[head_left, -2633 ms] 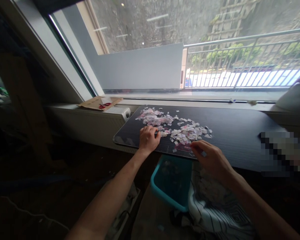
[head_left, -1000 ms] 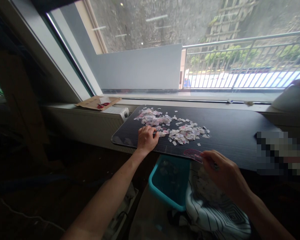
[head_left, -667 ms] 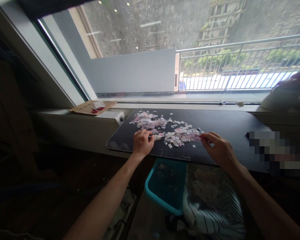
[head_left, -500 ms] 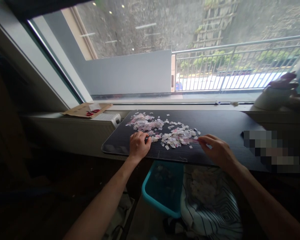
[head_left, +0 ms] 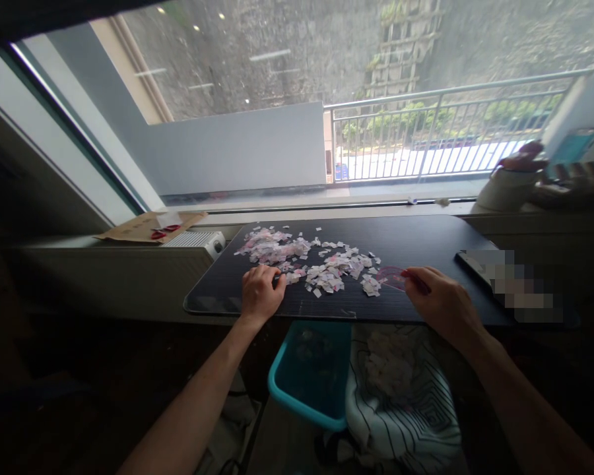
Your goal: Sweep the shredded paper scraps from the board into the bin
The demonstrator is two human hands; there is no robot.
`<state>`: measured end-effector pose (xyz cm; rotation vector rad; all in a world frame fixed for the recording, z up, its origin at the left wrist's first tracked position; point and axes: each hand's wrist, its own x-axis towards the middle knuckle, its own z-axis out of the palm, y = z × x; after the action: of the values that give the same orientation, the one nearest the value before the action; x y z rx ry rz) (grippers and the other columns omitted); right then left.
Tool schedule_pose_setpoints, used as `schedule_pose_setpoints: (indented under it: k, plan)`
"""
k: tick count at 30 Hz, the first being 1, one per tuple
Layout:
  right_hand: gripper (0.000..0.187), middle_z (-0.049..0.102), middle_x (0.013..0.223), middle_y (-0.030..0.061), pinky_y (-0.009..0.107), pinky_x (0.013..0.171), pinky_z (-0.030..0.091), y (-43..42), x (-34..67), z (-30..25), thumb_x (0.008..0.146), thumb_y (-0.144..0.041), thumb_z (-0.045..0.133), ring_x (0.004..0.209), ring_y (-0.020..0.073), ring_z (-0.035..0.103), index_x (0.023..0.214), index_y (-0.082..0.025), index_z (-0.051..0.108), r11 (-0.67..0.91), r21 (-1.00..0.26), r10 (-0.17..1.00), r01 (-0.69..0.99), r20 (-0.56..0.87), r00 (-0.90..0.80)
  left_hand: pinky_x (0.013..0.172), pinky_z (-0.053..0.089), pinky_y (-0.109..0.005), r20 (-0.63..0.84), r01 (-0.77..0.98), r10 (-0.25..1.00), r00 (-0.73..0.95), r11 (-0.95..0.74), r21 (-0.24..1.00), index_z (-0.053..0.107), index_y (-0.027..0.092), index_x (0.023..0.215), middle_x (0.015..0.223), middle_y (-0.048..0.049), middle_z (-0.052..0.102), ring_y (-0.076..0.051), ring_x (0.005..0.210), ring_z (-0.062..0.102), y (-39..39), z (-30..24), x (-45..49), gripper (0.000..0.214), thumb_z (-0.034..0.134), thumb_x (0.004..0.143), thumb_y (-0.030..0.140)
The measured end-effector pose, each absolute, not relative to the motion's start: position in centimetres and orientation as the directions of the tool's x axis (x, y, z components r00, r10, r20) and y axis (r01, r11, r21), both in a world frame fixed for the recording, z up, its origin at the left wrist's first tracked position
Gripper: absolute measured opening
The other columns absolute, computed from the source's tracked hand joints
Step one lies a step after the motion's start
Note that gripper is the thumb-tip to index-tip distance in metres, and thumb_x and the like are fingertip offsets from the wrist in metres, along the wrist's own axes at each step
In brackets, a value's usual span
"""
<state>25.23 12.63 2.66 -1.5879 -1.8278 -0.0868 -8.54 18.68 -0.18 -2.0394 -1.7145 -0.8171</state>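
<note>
Small cut paper pieces lie in loose heaps on a dark tabletop. My right hand pinches a pink see-through plastic piece with a curved edge, much like a protractor. Its left end is beside a small cluster of paper pieces, set a little apart from the main heap. At the left end of the heaps, my left hand rests on the table with its fingers curled. Something dark shows between thumb and forefinger, too small to name.
Below the front edge are a turquoise bin and a striped cloth-like bag with paper pieces inside. Red-handled scissors lie on brown paper at the left. A partly blurred, phone-like slab lies at the table's right.
My right hand has drawn the pink piece rightward and turned it, showing more of it. A small paper cluster now sits apart from the middle heap. The camera has swung slightly right.
</note>
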Motion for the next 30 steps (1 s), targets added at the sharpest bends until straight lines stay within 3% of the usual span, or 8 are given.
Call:
schedule_pose_setpoints:
  k: [5,11,22,30]
  plan:
    - [0.022,0.069,0.089,0.0032,0.026,0.066,0.046,12.6,24.3,2.5,0.084,-0.026,0.05,0.07,0.0144,0.061,0.095,-0.02,0.067,0.376,-0.513,0.878,0.772,0.463,-0.12,0.085,0.04,-0.04,0.625,0.976,0.775,0.097,-0.197,0.093,0.063,0.02,0.083,0.089,-0.0074,0.064,-0.026,0.09,0.057,18.8,-0.2,-8.6,0.019,0.048,0.085,0.032]
    - [0.022,0.07,0.087,0.0049,0.031,0.066,0.047,12.5,25.7,2.4,0.081,-0.028,0.051,0.071,0.0182,0.063,0.093,-0.02,0.068,0.228,-0.477,0.85,0.849,0.523,0.066,0.086,0.04,-0.039,0.626,0.976,0.774,0.101,-0.199,0.088,0.063,0.021,0.084,0.088,-0.0071,0.064,-0.026,0.089,0.057,18.9,-0.3,-8.7,0.019,0.048,0.085,0.033]
    - [0.023,0.071,0.085,0.0051,0.03,0.065,0.048,12.9,25.7,1.9,0.081,-0.029,0.051,0.07,0.0179,0.063,0.093,-0.02,0.068,0.244,-0.524,0.868,0.816,0.493,0.057,0.084,0.04,-0.04,0.625,0.977,0.773,0.11,-0.199,0.074,0.063,0.021,0.083,0.088,-0.0077,0.064,-0.027,0.089,0.057,18.9,-0.3,-8.7,0.02,0.047,0.085,0.033]
    - [0.024,0.071,0.083,0.0052,0.032,0.066,0.048,12.6,26.4,2.2,0.079,-0.029,0.052,0.07,0.0193,0.065,0.092,-0.02,0.069,0.153,-0.516,0.868,0.843,0.477,0.134,0.085,0.04,-0.039,0.629,0.977,0.77,0.109,-0.201,0.076,0.063,0.021,0.084,0.088,-0.0073,0.064,-0.027,0.089,0.057,19.0,-0.4,-8.8,0.02,0.048,0.085,0.034]
